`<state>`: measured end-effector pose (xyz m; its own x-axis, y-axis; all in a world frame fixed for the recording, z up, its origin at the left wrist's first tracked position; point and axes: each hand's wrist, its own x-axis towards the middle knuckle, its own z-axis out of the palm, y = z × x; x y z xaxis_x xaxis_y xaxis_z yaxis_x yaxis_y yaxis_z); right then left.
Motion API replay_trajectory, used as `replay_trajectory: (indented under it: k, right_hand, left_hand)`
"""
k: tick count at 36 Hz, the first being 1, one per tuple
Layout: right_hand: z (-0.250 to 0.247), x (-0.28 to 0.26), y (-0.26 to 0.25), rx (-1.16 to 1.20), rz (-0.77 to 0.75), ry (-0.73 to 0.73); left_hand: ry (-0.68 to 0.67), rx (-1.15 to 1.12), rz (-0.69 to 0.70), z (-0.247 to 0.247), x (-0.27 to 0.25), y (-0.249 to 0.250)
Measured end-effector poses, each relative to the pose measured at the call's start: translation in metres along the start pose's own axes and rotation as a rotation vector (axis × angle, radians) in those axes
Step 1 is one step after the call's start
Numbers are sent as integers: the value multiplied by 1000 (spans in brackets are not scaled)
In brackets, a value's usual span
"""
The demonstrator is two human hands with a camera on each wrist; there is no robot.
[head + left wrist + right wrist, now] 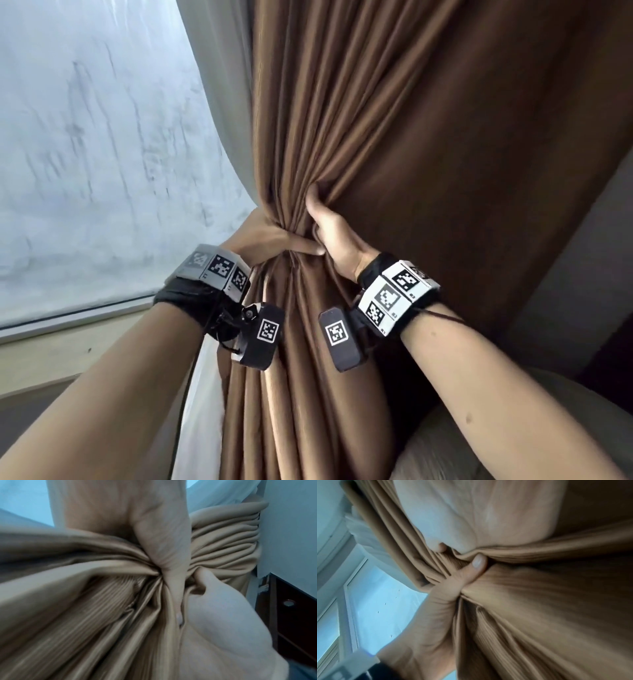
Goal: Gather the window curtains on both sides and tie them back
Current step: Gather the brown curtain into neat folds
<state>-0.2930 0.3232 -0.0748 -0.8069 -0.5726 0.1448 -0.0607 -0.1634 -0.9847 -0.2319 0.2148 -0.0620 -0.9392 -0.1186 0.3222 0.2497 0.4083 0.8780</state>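
Observation:
A brown curtain [376, 137] hangs to the right of the window, bunched into a narrow waist at mid-height. My left hand [270, 240] wraps this waist from the left, thumb laid across the front folds. My right hand [332, 233] grips the same bunch from the right, thumb up along the folds and fingers hidden behind the cloth. In the left wrist view the left thumb [163, 547] presses into the gathered curtain [77, 601], with the right hand [223, 622] beside it. The right wrist view shows the left hand [440, 612] clasping the curtain [539, 601].
A white sheer curtain [222, 113] hangs behind the brown one, against the frosted window [85, 137]. The window sill [68, 346] runs at lower left. A pale cushion [455, 445] lies at lower right. Dark wooden furniture [291, 615] stands by the wall.

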Motion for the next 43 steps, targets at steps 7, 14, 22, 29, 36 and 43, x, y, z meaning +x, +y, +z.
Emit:
replay_trajectory:
  k: [7, 14, 22, 29, 36, 43]
  right_hand:
    - [-2, -1, -11, -107, 56, -126]
    - [-1, -12, -5, 173, 44, -178]
    - [-40, -10, 6, 172, -70, 322]
    - [-129, 35, 49, -160, 43, 848]
    - [-127, 20, 42, 141, 37, 519]
    - [-97, 23, 31, 103, -15, 364]
  left_hand:
    - [-115, -65, 45, 6, -6, 8]
    - [164, 105, -183, 13, 7, -9]
    - [258, 131, -259, -3, 15, -11]
    - [130, 96, -202, -21, 8, -5]
    - [96, 69, -193, -25, 3, 1]
    - [71, 47, -206, -22, 4, 4]
